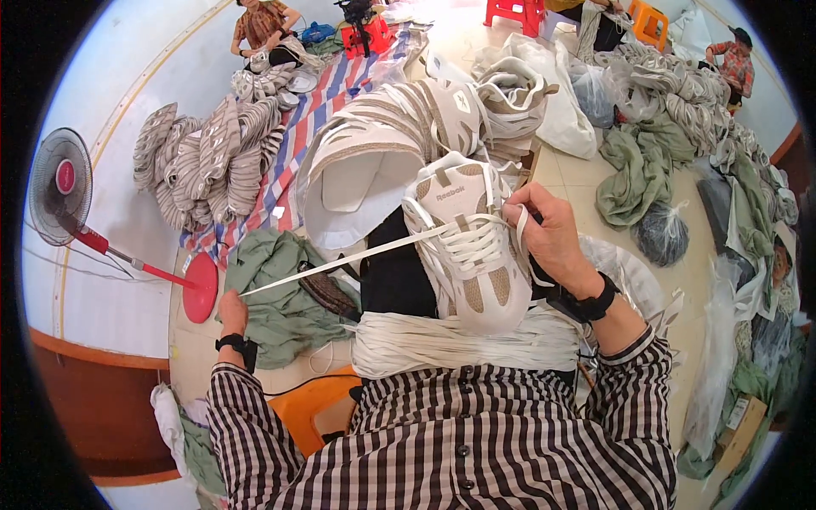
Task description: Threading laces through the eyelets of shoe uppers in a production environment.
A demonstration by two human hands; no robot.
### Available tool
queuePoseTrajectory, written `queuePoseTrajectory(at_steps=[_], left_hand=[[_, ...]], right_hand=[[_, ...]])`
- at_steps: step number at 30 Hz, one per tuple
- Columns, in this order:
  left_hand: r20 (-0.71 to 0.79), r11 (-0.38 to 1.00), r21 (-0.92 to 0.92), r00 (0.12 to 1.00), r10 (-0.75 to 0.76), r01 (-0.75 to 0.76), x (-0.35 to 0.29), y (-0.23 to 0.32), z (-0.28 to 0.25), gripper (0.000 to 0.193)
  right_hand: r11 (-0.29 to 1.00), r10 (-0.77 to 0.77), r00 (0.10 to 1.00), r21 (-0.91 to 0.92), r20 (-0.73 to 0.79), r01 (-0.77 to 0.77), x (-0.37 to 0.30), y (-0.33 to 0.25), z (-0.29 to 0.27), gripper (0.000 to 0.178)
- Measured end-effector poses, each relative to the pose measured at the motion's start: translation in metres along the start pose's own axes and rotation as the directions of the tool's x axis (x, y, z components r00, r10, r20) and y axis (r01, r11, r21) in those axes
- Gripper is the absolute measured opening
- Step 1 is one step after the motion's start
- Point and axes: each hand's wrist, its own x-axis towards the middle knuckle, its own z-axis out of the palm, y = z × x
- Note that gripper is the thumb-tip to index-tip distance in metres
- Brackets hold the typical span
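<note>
A white and beige sneaker upper [476, 293] lies before me, toe toward my body, with white laces crossing its front. From its lacing a white shoelace [348, 257] runs taut down to the left, where my left hand [233, 314] is closed on its end. My right hand [548, 234] is at the upper's right edge by the top eyelets, fingers pinched on another part of the lace. Whether those fingers also grip the upper's edge, I cannot tell. Across my lap rests a thick bundle of white shoelaces [399, 344].
Stacked sneaker uppers [365, 140] stand just beyond. More uppers [212, 161] are piled on a striped sheet [327, 89] at left. A red-based fan [201, 287], green cloth [272, 297] and an orange stool [310, 404] are nearby. Other people [265, 30] sit at the back.
</note>
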Motion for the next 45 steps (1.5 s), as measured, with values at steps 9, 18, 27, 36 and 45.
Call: queuePoseTrajectory(at_steps=[9, 18, 27, 36, 45], left_hand=[[-0.072, 0.745, -0.656, 0.992, 0.099, -0.122, 0.019, 0.146, -0.08, 0.012], [-0.12, 0.215, -0.959, 0.953, 0.279, -0.184, -0.007, 0.338, -0.158, 0.004], [-0.244, 0.205, -0.93, 0.929, 0.277, -0.306, -0.009, 0.367, -0.143, 0.016], [-0.256, 0.192, -0.922, 0.902, 0.346, -0.336, -0.009, 0.366, -0.138, 0.01], [-0.189, 0.1, -0.969, 0.935, 0.301, -0.228, -0.013, 0.372, -0.142, 0.012]], right_hand=[[0.53, -0.513, 0.819, -0.656, 0.255, 0.537, 0.009, -0.023, 0.003, 0.011], [0.973, 0.145, 0.971, 0.152, 0.192, -0.176, 0.012, -0.007, -0.012, 0.013], [0.974, 0.166, 0.976, 0.133, 0.142, -0.185, 0.011, -0.003, -0.004, 0.014], [0.961, 0.188, 0.97, 0.174, 0.157, -0.214, 0.011, 0.002, -0.004, 0.015], [0.972, 0.178, 0.974, 0.13, 0.139, -0.196, 0.01, 0.0, -0.003, 0.016]])
